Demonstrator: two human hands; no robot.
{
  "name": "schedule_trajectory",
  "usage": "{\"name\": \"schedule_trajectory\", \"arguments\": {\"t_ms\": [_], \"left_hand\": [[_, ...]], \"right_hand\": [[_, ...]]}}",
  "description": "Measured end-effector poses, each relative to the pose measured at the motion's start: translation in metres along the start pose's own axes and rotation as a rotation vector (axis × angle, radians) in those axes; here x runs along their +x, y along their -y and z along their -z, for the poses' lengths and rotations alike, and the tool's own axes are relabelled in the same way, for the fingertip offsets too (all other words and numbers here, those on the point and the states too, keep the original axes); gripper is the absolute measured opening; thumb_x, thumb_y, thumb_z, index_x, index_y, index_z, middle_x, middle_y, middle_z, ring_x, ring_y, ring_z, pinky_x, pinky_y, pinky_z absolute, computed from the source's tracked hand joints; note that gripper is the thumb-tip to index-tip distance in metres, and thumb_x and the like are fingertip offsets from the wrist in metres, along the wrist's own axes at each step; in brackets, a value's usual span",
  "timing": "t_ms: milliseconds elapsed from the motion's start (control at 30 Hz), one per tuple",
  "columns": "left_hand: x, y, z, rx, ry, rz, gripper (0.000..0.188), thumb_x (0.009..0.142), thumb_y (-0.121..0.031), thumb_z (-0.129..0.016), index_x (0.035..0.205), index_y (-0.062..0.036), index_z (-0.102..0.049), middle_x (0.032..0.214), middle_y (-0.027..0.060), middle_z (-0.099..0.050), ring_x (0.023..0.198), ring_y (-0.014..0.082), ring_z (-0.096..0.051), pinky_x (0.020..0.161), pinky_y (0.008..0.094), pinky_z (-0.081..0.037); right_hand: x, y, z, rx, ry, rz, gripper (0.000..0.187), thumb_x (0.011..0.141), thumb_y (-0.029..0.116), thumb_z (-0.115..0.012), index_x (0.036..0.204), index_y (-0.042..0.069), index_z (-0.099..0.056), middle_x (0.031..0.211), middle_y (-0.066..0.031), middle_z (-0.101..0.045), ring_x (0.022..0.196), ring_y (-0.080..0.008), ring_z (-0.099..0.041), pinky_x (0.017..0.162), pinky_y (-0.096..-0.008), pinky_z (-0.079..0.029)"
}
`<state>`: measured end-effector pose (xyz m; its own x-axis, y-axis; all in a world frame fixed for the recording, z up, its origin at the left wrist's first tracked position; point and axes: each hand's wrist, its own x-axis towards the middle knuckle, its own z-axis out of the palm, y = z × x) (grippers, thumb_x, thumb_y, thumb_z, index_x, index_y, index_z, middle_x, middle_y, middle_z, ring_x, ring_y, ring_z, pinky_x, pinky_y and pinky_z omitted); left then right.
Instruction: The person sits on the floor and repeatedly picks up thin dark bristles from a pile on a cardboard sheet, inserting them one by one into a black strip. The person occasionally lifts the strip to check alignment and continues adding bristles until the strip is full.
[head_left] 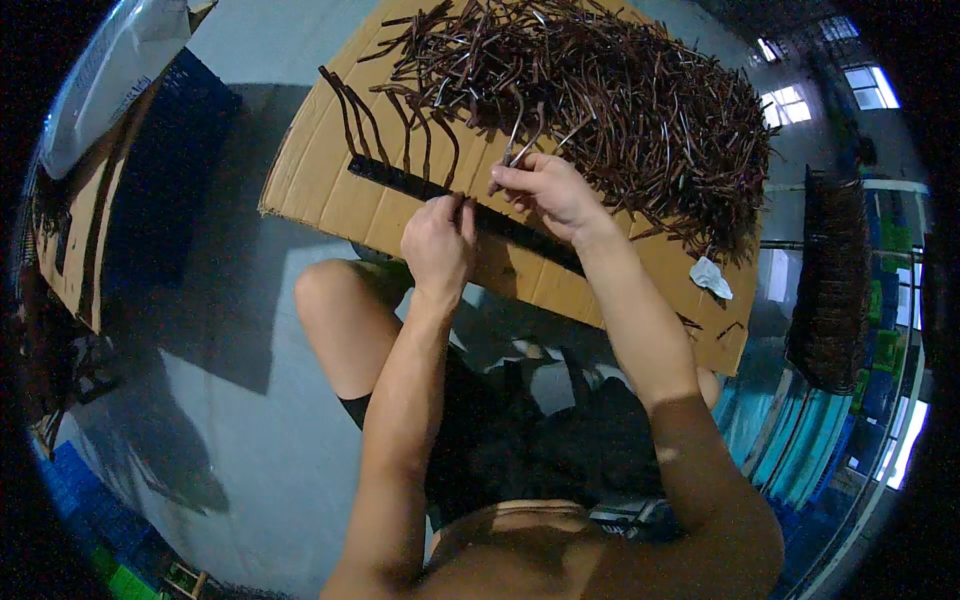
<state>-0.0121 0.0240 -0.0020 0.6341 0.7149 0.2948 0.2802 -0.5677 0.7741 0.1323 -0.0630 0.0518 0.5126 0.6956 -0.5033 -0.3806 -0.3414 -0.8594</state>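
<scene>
A narrow black bar (520,233) lies slantwise across a cardboard sheet (318,190). Several thin, bent brown rods (406,135) stand out from its left half, pointing away from me. My left hand (437,245) is closed at the middle of the bar, its fingertips pinched on it; the fingers partly hide what is between them. Just right of that, above the bar, my right hand (555,195) pinches a few bent rods (514,135) between thumb and fingers, their far ends reaching toward the heap.
A large heap of loose bent rods (640,120) covers the far right of the cardboard. A crumpled white scrap (710,278) lies near its right edge. On the left stands a dark blue box (165,170) with a plastic bag (110,90). Dark racked items (830,280) hang at right.
</scene>
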Motion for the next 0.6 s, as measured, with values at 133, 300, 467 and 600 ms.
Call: {"name": "schedule_trajectory", "arguments": {"t_ms": [133, 300, 467, 600], "left_hand": [[0.001, -0.002, -0.003, 0.014, -0.051, -0.062, 0.012, 0.082, -0.016, -0.063, 0.082, -0.0036, -0.064, 0.077, 0.0128, -0.062, 0.073, 0.0327, -0.060, 0.065, 0.0412, -0.048], [0.003, -0.001, -0.003, 0.031, 0.000, -0.029, 0.012, 0.082, -0.016, -0.062, 0.080, -0.0041, -0.063, 0.076, 0.0123, -0.062, 0.073, 0.0317, -0.060, 0.065, 0.0406, -0.047], [0.001, 0.000, -0.005, 0.010, -0.045, -0.056, 0.012, 0.083, -0.016, -0.061, 0.079, -0.0040, -0.062, 0.075, 0.0122, -0.061, 0.072, 0.0313, -0.059, 0.064, 0.0406, -0.047], [0.002, -0.001, -0.004, 0.070, -0.034, -0.085, 0.014, 0.084, -0.016, -0.061, 0.077, -0.0038, -0.059, 0.074, 0.0124, -0.060, 0.071, 0.0318, -0.059, 0.063, 0.0415, -0.046]], "right_hand": [[-0.003, -0.015, -0.018, -0.151, -0.117, 0.289, 0.015, 0.082, 0.015, -0.071, 0.088, 0.002, -0.067, 0.080, -0.0015, -0.065, 0.072, -0.0080, -0.057, 0.068, -0.0236, -0.046], [0.001, -0.013, -0.024, -0.111, -0.049, 0.371, 0.014, 0.085, 0.010, -0.066, 0.095, 0.000, -0.065, 0.087, -0.0039, -0.067, 0.076, -0.0095, -0.060, 0.073, -0.0240, -0.049], [-0.002, -0.012, -0.020, -0.189, -0.027, 0.296, 0.015, 0.086, 0.008, -0.067, 0.098, -0.001, -0.063, 0.089, -0.0017, -0.063, 0.082, -0.0083, -0.059, 0.074, -0.0232, -0.048], [-0.002, -0.020, -0.024, -0.232, -0.073, 0.395, 0.013, 0.084, 0.005, -0.068, 0.094, -0.001, -0.063, 0.089, -0.0024, -0.064, 0.085, -0.0089, -0.059, 0.077, -0.0245, -0.049]]}}
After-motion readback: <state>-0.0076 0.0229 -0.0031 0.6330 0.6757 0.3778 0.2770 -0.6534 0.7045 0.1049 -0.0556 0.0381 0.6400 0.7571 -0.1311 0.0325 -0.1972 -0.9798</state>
